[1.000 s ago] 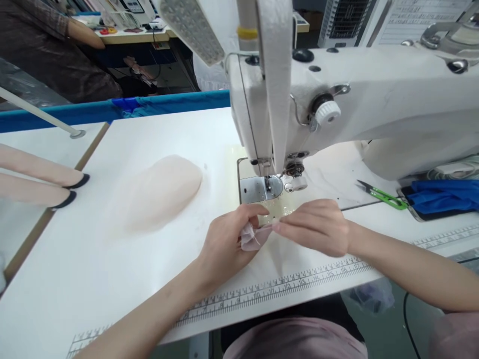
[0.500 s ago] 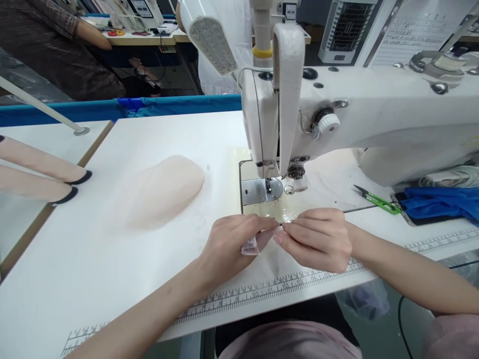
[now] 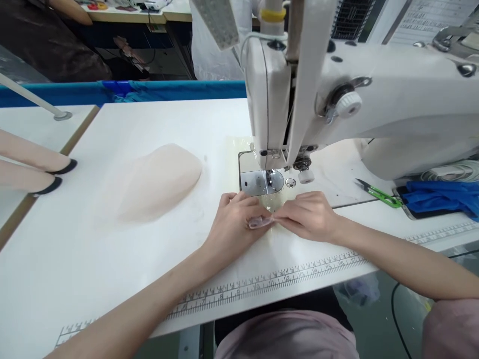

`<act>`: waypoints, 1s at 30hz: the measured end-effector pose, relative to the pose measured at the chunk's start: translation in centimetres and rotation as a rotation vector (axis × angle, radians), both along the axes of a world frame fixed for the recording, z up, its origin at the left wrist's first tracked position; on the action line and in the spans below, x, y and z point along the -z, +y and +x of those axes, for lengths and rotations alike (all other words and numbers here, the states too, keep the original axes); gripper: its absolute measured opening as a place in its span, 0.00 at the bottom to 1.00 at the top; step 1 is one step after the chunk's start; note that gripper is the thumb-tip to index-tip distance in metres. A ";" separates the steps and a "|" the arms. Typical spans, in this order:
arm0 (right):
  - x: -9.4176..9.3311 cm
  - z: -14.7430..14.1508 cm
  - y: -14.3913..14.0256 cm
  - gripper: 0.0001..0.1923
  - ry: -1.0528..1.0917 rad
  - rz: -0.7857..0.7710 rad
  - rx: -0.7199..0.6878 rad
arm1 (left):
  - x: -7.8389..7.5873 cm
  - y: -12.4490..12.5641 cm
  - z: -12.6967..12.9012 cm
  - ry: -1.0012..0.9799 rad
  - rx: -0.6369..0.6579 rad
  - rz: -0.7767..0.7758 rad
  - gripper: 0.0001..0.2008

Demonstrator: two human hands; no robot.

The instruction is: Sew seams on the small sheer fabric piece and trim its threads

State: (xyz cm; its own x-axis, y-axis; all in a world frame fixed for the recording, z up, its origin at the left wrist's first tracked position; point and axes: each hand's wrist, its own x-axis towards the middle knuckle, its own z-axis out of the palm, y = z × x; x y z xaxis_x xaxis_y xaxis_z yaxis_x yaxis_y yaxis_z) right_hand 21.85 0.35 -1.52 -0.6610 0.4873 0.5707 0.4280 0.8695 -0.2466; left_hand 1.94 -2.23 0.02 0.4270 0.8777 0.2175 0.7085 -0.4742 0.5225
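Left hand (image 3: 234, 227) and right hand (image 3: 309, 217) are both pinching the small pink fabric piece (image 3: 261, 222) on the bench (image 3: 112, 259), near the needle plate (image 3: 262, 182); looks light, limp, likely best gripped at edges.

My hands pinch a pale pink fabric piece (image 3: 261, 222) on the white counter (image 3: 112, 259), near the white sewing machine (image 3: 374, 94) and green snips (image 3: 377, 193).

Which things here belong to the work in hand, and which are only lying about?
In use: small pink fabric piece, pinched by left hand and right hand; sewing machine.
Lying about: pale fabric pile, green snips, blue cloth.
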 end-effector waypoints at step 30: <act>-0.3 0.1 0.9 0.14 -0.287 0.257 0.263 | 0.5 -0.1 -0.1 0.401 0.012 0.500 0.14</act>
State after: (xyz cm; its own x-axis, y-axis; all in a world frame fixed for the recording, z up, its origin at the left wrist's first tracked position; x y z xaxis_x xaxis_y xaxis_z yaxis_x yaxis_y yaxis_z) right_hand 21.92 1.21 -1.25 -0.6830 0.5262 0.5066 0.6613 0.7399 0.1231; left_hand 1.86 -2.29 -0.51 0.5694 0.7065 0.4203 0.7963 -0.6010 -0.0685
